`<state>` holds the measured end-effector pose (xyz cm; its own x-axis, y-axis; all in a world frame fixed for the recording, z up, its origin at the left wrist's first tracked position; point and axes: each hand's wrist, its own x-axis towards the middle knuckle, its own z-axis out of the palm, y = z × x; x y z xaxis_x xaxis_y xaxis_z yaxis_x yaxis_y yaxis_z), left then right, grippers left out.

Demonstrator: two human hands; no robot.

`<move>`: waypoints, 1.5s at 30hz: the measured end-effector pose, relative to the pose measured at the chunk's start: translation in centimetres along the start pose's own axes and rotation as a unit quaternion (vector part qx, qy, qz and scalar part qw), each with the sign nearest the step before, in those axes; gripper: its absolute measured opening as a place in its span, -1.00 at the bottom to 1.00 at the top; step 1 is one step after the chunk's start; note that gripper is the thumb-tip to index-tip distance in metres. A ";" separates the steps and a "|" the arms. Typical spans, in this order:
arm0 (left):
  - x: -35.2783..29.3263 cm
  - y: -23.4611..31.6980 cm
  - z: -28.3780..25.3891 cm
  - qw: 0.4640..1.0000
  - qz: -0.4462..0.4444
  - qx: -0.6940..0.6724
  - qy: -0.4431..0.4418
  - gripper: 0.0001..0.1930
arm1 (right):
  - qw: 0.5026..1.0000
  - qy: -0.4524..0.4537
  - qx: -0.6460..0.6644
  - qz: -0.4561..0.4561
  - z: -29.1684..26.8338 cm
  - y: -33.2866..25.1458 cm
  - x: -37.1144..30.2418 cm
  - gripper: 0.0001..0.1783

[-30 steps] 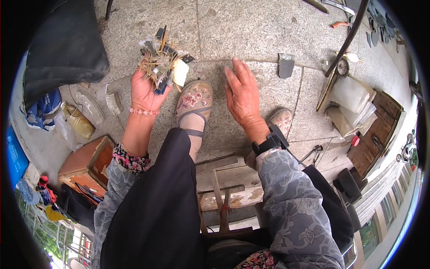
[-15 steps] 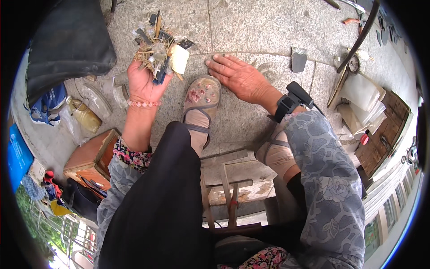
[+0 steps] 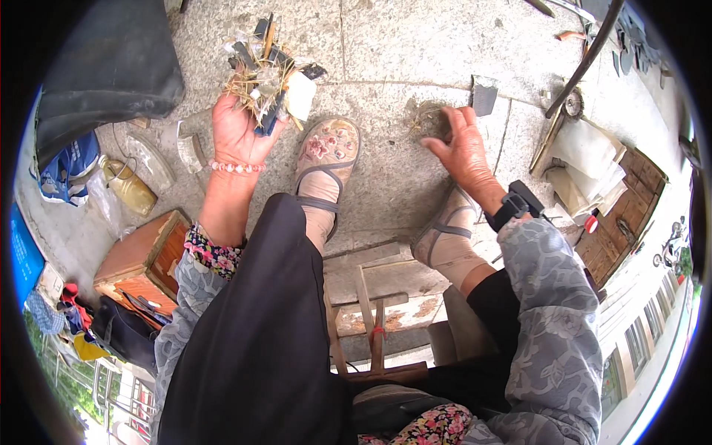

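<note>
My left hand (image 3: 243,133) holds up a clump of scraps (image 3: 271,81): dry straw, dark flat pieces, clear plastic bits and a pale block. Its fingers are mostly hidden behind the clump. Low over the stone paving, my right hand (image 3: 466,152) has its thumb spread from its bent fingers, with nothing seen between them. A thin tuft of straw and dirt (image 3: 424,122) lies just left of its fingertips. Beyond it is a dark grey flat piece (image 3: 484,96) on the ground. My left shoe (image 3: 327,152) stands between the hands.
A wooden drawer-like box (image 3: 141,256), a yellowish bottle (image 3: 130,185) and a big black sheet-like cover (image 3: 111,67) are at the left. To the right are a stack of pale sheets (image 3: 582,159), a wooden board (image 3: 630,200) and a dark rod (image 3: 586,59).
My right hand has moved right, from lying flat beside my left shoe to the straw tuft, its fingers now bent. My left hand keeps its clump in nearly the same place.
</note>
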<state>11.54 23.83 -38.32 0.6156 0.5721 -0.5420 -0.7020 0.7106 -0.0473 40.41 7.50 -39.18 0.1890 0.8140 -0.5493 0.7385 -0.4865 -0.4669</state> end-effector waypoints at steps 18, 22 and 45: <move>1.1 -6.3 -2.4 0.995 -0.074 0.068 0.015 -0.67 | 0.985 0.131 0.020 -0.109 3.2 -2.3 2.5 -0.83; 2.3 -7.9 -2.6 0.984 -0.075 0.117 0.110 -0.68 | 0.977 0.112 0.177 -0.031 1.9 -1.6 2.5 -0.89; 2.0 -5.3 1.8 0.992 -0.073 0.079 -0.067 -0.65 | 0.967 -0.078 -0.228 -0.078 -21.1 0.4 -3.1 -0.68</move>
<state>17.15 21.90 -37.61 0.7556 0.5007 -0.4223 -0.5444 0.8386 0.0202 53.78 11.43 -23.04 -0.0219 0.7907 -0.6119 0.9655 -0.1420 -0.2181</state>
